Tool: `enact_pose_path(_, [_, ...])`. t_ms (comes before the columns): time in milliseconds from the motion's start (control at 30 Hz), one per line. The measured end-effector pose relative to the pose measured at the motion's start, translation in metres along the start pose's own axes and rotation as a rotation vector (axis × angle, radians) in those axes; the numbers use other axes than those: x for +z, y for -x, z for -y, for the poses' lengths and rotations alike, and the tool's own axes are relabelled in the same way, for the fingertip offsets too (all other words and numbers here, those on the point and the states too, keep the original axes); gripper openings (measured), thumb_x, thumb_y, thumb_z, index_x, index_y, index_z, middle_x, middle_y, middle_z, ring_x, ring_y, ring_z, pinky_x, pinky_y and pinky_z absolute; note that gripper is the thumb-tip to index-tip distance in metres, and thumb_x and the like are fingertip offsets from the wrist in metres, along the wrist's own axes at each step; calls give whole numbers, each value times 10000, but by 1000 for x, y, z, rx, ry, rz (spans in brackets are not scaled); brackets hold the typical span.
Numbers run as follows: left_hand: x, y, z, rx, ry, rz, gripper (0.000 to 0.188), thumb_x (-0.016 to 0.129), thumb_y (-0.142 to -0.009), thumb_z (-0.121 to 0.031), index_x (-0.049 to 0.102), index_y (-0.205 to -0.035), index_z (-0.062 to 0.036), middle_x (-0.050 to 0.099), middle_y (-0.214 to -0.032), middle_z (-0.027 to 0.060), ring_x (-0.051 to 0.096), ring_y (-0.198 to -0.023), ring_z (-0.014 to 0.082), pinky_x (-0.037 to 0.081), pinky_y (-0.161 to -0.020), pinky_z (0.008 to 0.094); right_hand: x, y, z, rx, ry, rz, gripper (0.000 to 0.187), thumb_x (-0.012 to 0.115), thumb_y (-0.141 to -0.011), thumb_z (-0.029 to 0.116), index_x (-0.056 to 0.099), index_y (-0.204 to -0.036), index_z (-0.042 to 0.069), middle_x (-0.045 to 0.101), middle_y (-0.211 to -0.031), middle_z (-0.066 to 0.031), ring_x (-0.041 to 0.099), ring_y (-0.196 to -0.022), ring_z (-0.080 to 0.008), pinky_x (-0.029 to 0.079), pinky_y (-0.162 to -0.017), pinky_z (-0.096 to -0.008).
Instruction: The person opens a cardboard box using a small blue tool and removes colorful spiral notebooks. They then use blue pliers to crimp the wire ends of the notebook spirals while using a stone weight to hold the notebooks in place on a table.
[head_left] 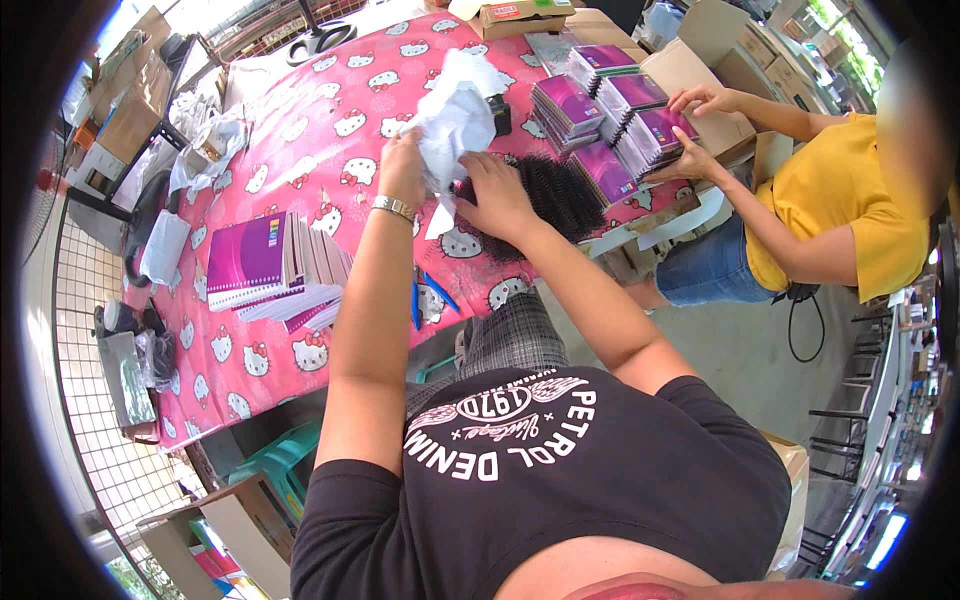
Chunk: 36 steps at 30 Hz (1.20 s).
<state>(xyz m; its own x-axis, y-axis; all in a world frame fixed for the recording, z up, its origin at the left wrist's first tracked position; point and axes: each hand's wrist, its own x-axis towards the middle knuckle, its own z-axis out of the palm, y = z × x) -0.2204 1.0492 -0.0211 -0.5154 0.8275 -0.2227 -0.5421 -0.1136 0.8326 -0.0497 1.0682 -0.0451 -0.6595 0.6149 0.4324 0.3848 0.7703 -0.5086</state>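
Observation:
A crumpled white plastic sheet or bag (456,125) is pinched in my left hand (402,172), whose wrist wears a metal watch. My right hand (497,200) rests at the lower right edge of the white plastic, fingers stretched out and thumb apart. Beside and partly beneath it lies a heap of black spiral binding coils (562,197); my hand hides some of them. Between my forearms on the table are blue-handled pliers (438,292). Left of my left forearm stands a stack of purple spiral notebooks (245,258), fanned out toward its right side.
A pink patterned cloth (290,150) covers the table. At the right, a person in a yellow shirt (830,215) handles stacked purple notebooks (625,95). Cardboard boxes (700,55) stand behind them. A white wrapped packet (165,248) lies at the left edge.

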Motion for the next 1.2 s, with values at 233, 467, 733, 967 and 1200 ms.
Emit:
enact_pose_path(233, [-18, 17, -7, 56, -266, 61, 286, 506, -947, -117, 586, -1178, 31, 667, -1006, 106, 644, -852, 189, 520, -743, 327, 26, 16, -20, 15, -291, 72, 227, 701, -769, 157, 628, -940, 26, 650, -873, -158, 635, -878, -362, 495, -751, -464])
enact_pose_path(467, [-30, 24, -14, 378, -523, -135, 265, 520, -938, -122, 611, -1126, 41, 677, -888, 104, 599, -745, 147, 462, -671, 289, 26, 14, -22, -230, 93, 472, 192, 617, -752, 105, 670, -936, 90, 669, -963, -115, 604, -999, -294, 451, -884, -481])
enact_pose_path(733, [-20, 12, -23, 553, -991, -99, 317, 548, -910, -145, 618, -1167, 29, 660, -814, 110, 556, -693, 160, 439, -643, 308, 70, 12, 13, -109, 401, 119, 468, 639, -803, 363, 588, -1224, 165, 526, -1297, -162, 448, -1249, -419, 246, -998, -733])
enact_pose_path(967, [-28, 22, -33, 739, -720, -645, 262, 466, -944, -100, 579, -1137, 38, 661, -880, 213, 605, -743, 264, 459, -708, 379, 74, 73, -19, -318, 335, 73, 480, 563, -843, 85, 491, -1315, 36, 438, -1371, -214, 423, -1308, -343, 337, -1112, -435])
enact_pose_path(1200, [-18, 8, 2, 794, -888, -583, 526, 657, -889, -311, 440, -1236, 18, 543, -1181, 250, 544, -1058, 416, 421, -928, 471, 56, 68, -6, -148, -175, -160, 455, 528, -789, -61, 539, -1240, 1, 463, -1338, -202, 473, -1250, -357, 419, -1044, -398])
